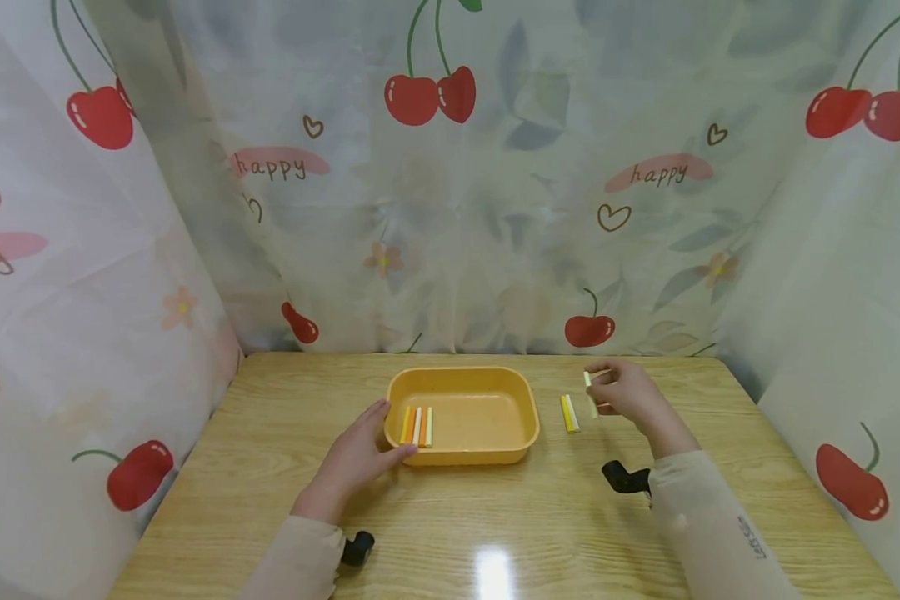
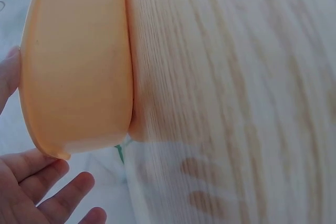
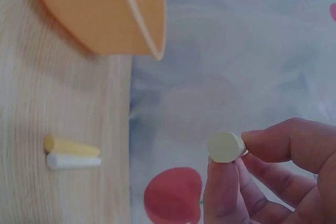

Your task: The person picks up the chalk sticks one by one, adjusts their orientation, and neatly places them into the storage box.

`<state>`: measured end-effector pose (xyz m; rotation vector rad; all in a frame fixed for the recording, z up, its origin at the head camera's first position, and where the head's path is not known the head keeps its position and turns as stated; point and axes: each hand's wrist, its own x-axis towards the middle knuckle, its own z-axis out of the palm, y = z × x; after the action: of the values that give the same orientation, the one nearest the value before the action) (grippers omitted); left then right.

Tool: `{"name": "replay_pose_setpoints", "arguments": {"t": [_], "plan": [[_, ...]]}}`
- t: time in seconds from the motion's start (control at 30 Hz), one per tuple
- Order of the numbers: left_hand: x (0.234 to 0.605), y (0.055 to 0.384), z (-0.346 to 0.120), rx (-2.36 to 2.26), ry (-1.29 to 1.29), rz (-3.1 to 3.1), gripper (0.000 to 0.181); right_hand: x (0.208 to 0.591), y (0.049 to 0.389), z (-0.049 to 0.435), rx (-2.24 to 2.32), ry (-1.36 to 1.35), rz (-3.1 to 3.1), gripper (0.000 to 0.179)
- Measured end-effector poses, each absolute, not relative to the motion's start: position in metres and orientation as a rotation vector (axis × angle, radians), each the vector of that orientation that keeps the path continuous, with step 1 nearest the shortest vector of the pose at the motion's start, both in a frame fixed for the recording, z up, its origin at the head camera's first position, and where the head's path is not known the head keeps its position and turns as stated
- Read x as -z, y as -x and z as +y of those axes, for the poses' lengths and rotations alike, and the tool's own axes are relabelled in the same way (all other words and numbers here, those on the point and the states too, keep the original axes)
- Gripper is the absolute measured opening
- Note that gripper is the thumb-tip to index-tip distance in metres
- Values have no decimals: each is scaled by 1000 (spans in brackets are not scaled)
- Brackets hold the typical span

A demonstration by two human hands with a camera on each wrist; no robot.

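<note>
An orange plastic tray (image 1: 487, 457) sits on the table, with several chalk sticks (image 1: 417, 427) in yellow, orange and white side by side at its left end. My left hand (image 1: 351, 460) rests at the tray's left front corner, its thumb on the front rim and fingertips (image 2: 44, 161) against the rim, other fingers spread. Right of the tray, my right hand (image 1: 630, 396) pinches a pale chalk stick (image 3: 224, 147) between thumb and fingers, raised above the table. A yellow chalk stick (image 3: 73, 146) and a white chalk stick (image 3: 73, 161) lie together between tray and right hand.
The wood-grain table (image 1: 450, 517) ends at a printed curtain (image 1: 457, 208) with cherries, which also hangs at both sides. A black wrist camera (image 1: 625, 477) sticks out from the right sleeve, and another black camera (image 1: 358, 548) from the left sleeve.
</note>
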<state>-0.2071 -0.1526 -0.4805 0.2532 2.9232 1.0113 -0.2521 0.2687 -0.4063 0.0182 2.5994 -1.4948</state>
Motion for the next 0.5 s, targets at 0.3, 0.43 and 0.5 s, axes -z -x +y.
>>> {"name": "replay_pose_setpoints", "arguments": {"t": [0.3, 0.43, 0.5], "plan": [[480, 207, -151, -1023, -265, 2922, 95, 394, 246, 246, 1551, 23, 2608, 42], [480, 207, -152, -1028, -266, 2921, 95, 388, 244, 234, 1585, 54, 2606, 42], [480, 207, -152, -1033, -269, 2923, 95, 385, 243, 228, 1605, 73, 2590, 42]]}}
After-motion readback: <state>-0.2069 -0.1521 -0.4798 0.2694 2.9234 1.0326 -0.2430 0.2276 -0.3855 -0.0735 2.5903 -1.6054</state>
